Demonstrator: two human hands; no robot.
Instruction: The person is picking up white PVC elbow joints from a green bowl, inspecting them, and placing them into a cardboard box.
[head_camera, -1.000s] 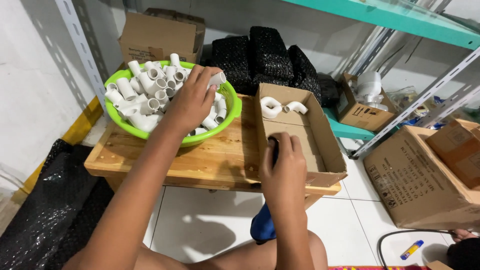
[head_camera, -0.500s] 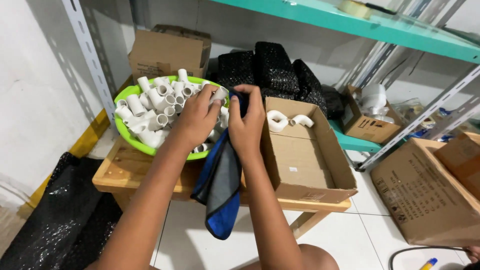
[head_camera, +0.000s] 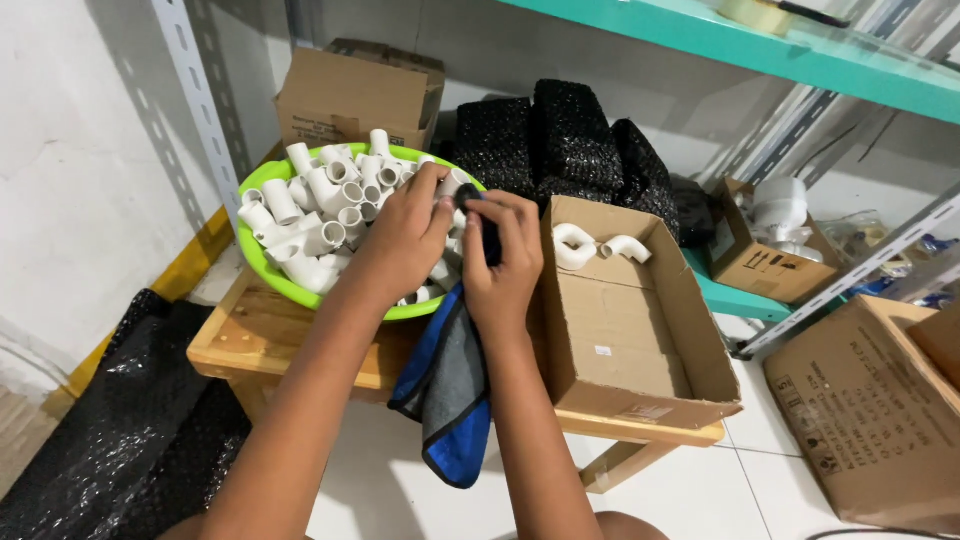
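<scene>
White pipe fitting (head_camera: 452, 186) gripped by left hand (head_camera: 405, 238), wiped w/ cloth (head_camera: 452, 385) clutched in right hand (head_camera: 503, 262) (two elbows (head_camera: 598, 245) boxed, basin (head_camera: 262, 262) full).

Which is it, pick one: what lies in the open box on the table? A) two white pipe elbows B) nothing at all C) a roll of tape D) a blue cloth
A: two white pipe elbows lie at the far end of the box, while the blue cloth hangs from the right hand next to the left hand over the green basin.
</scene>
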